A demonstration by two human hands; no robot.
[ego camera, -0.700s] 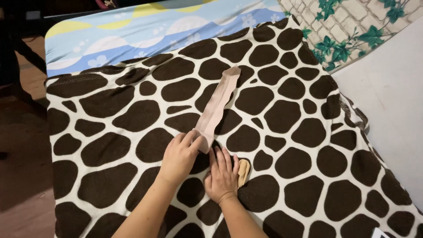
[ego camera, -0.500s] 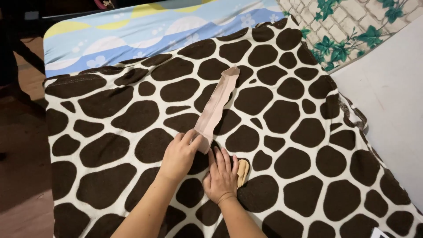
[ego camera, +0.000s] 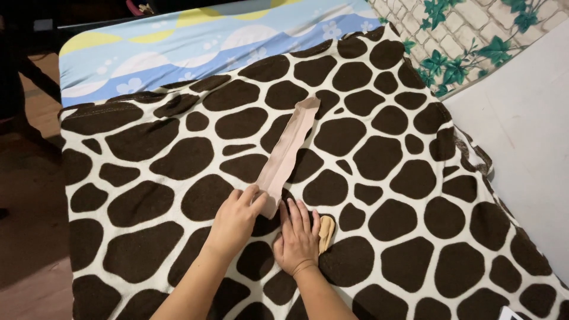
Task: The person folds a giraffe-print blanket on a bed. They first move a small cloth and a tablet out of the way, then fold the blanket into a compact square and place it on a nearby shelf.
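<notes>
Head view, looking down onto a bed draped with a giraffe-patterned blanket, brown blotches on cream. Long beige stocking laid flat and nearly straight across the middle of the blanket, far end toward the blue and yellow sheet, near end under the fingers of the left hand. Left grip closed lightly on that near end, thumb and fingertips pinching the fabric where it meets the blanket. Right hand spread flat, palm down, just beside the left, grip released and pressing on the blanket only. Small tan bundle, seemingly a second stocking bunched up, tucked against the outer edge of the right hand, touching it; cannot tell whether any finger hooks it. Brick-and-ivy wall covering at the upper right, pale grey surface along the right side of the bed, dark floor to the left. Likely troubles, judged from this layout: thin fabric slipping out of so light a pinch; plush blanket pile dragging on the stocking and skewing or wrinkling its length with any pull off the line; fingernail snagging the sheer knit; tan bundle nudged away or unrolled by a sideways shift of the flat right hand.
</notes>
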